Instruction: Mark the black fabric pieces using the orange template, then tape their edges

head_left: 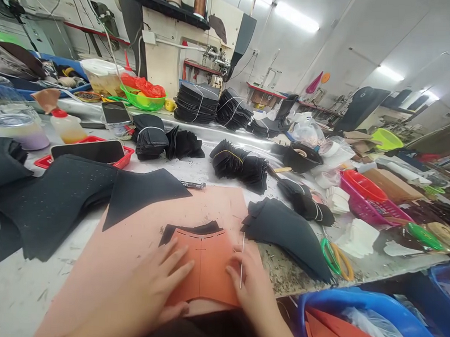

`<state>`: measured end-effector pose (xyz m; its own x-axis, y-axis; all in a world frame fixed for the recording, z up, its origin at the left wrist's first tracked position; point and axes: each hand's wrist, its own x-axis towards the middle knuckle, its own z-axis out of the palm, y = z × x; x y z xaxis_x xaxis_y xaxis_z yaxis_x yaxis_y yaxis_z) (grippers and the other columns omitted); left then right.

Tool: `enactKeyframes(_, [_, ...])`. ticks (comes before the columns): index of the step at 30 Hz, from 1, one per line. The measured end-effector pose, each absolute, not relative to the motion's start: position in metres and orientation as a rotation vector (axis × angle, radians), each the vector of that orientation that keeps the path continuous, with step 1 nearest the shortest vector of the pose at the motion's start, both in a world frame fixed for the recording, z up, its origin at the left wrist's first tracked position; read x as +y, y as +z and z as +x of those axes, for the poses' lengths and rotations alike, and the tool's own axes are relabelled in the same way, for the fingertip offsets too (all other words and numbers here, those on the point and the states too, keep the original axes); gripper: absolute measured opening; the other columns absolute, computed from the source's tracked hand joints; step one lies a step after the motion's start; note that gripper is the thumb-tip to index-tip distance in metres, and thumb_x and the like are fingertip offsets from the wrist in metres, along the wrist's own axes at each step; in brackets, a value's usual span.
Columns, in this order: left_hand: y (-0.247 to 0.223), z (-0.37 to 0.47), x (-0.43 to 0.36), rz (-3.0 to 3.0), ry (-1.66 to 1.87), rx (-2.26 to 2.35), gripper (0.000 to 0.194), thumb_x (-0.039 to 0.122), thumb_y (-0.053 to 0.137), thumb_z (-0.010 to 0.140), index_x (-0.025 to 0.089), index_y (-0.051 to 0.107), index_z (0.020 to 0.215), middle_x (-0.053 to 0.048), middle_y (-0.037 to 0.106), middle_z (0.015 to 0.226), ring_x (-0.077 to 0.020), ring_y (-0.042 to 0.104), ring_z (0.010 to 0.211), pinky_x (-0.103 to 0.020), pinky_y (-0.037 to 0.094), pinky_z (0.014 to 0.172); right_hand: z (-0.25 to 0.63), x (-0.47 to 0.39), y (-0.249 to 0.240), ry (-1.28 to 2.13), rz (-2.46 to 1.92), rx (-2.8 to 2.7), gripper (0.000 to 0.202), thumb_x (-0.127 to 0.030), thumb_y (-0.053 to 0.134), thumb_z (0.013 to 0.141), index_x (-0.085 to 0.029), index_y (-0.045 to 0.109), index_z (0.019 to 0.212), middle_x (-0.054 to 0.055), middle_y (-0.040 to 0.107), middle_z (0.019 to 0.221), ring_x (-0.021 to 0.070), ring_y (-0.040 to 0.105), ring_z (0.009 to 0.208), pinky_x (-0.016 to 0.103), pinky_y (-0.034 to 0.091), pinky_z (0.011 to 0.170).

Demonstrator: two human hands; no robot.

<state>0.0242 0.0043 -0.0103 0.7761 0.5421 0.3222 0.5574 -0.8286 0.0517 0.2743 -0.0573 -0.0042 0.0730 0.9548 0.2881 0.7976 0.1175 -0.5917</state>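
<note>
An orange template (209, 267) with a drawn centre line and slots along its curved top edge lies in front of me, over black fabric pieces (170, 231) whose edges stick out at the top. My left hand (164, 272) rests with spread fingers on the template's left side. My right hand (246, 274) has its fingers curled round a thin silvery-white pen-like rod (242, 261), held upright at the template's right edge. Under all this is a pink sheet (124, 253).
Black cut pieces lie in a stack (285, 235) on the right and in a spread pile (59, 201) on the left. Green and orange scissors (336, 258) lie near the table edge, above a blue bin (353, 298). A phone (87, 151) sits in a red tray, and a sewing machine (163, 51) stands behind.
</note>
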Motion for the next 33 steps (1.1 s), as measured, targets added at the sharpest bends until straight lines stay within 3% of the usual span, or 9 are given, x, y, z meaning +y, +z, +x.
enactKeyframes(6, [-0.013,0.03,-0.004,-2.898,-0.623,-0.999,0.052,0.035,0.065,0.065,0.024,0.059,0.116,-0.007,0.057,0.128,-0.0306,0.044,0.125,-0.043,0.043,0.099,0.276,-0.059,-0.004,0.3,-1.714,-1.802,0.013,-0.023,0.05,0.085,-0.024,0.063,0.086,0.009,0.066,0.11,0.024,0.063,0.103,0.035,0.056,0.078])
enactKeyframes(12, [-0.008,0.038,-0.005,-2.838,-0.789,-1.068,0.045,0.037,0.064,0.063,0.024,0.064,0.106,-0.008,0.062,0.12,-0.0318,0.051,0.118,-0.043,0.048,0.092,0.275,-0.056,-0.002,0.304,-1.696,-1.794,0.013,-0.024,0.05,0.085,-0.024,0.063,0.084,0.01,0.068,0.109,0.0245,0.064,0.103,0.036,0.055,0.081])
enactKeyframes(17, [-0.006,0.037,-0.003,-2.838,-0.713,-1.024,0.047,0.03,0.064,0.06,0.022,0.064,0.107,-0.009,0.061,0.121,-0.0337,0.047,0.121,-0.044,0.047,0.094,0.275,-0.056,-0.001,0.357,-1.728,-1.802,0.013,-0.023,0.05,0.086,-0.023,0.063,0.084,0.01,0.067,0.111,0.0233,0.063,0.103,0.034,0.054,0.082])
enactKeyframes(28, [-0.013,0.033,0.005,-2.79,-0.708,-0.834,0.049,0.034,0.062,0.066,0.023,0.06,0.113,-0.01,0.059,0.122,-0.035,0.047,0.12,-0.044,0.048,0.091,0.274,-0.051,0.003,0.412,-1.765,-1.759,0.012,-0.02,0.05,0.085,-0.022,0.062,0.082,0.01,0.067,0.111,0.0235,0.062,0.106,0.035,0.052,0.086])
enactKeyframes(33, [-0.013,0.042,0.001,-2.77,-0.812,-0.965,0.04,0.033,0.058,0.066,0.022,0.065,0.104,-0.01,0.062,0.116,-0.0347,0.048,0.119,-0.045,0.047,0.091,0.279,-0.048,0.008,0.34,-1.788,-1.796,0.026,-0.022,0.039,0.091,-0.022,0.065,0.096,0.008,0.069,0.103,0.0218,0.063,0.101,0.033,0.052,0.082])
